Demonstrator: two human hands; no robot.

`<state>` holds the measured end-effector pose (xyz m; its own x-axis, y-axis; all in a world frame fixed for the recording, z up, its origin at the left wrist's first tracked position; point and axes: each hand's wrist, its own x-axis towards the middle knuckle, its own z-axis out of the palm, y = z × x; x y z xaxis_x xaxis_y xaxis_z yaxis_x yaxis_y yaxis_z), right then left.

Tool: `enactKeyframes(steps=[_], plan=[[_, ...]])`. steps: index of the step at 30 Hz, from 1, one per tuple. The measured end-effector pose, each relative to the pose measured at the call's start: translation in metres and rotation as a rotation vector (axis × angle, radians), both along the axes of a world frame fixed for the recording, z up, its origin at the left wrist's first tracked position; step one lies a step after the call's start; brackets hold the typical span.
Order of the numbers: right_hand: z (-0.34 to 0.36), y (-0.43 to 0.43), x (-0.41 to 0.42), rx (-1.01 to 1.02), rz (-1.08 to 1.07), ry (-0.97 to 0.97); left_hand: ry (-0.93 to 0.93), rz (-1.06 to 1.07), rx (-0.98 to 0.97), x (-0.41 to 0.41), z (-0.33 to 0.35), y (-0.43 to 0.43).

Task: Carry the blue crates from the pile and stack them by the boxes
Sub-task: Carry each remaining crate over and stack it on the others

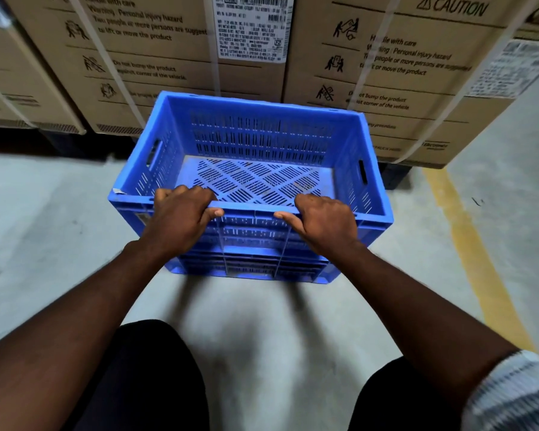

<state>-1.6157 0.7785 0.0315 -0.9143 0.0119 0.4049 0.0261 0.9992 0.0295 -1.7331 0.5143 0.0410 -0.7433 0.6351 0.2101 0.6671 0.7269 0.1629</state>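
Note:
A blue perforated plastic crate (262, 141) is in front of me, its far wall close to the cardboard boxes (386, 73). It is empty, with a slotted bottom and a handle slot in each end wall. My left hand (181, 216) and my right hand (324, 222) both grip its near rim, fingers hooked over the edge and thumbs on the outer wall. More blue ribbed crate wall (252, 265) shows below the rim; I cannot tell whether that is a second crate underneath. The crate's base is at or just above the grey floor.
Tall strapped cardboard boxes with caution print fill the back, standing on dark pallets (395, 178). The floor is grey concrete (59, 228) with a yellow painted line (467, 244) on the right. My dark-trousered legs (143, 384) are at the bottom of the view.

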Motion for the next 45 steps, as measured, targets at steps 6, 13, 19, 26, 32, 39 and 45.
enactKeyframes(steps=[6,13,19,26,32,39,45], plan=[[0.004,-0.001,0.002,-0.025,-0.002,-0.029,-0.12,0.016,-0.01,0.001,0.007,0.002],[0.006,-0.002,0.0,0.038,-0.05,-0.055,-0.104,0.001,-0.031,-0.004,0.007,0.003],[-0.001,0.001,0.004,-0.009,-0.02,-0.019,-0.089,0.017,-0.067,-0.003,0.001,0.0],[0.019,-0.016,0.012,-0.102,-0.174,-0.26,-0.179,0.095,-0.069,0.015,0.02,0.003],[0.065,-0.042,0.048,-0.265,-0.259,-0.51,-0.476,0.159,-0.039,0.054,0.082,-0.001],[0.183,-0.066,0.113,-0.399,-0.221,-0.65,-0.642,0.219,-0.108,0.127,0.197,-0.021],[0.304,-0.087,0.182,-0.509,-0.23,-0.635,-0.672,0.251,-0.07,0.191,0.316,-0.038]])
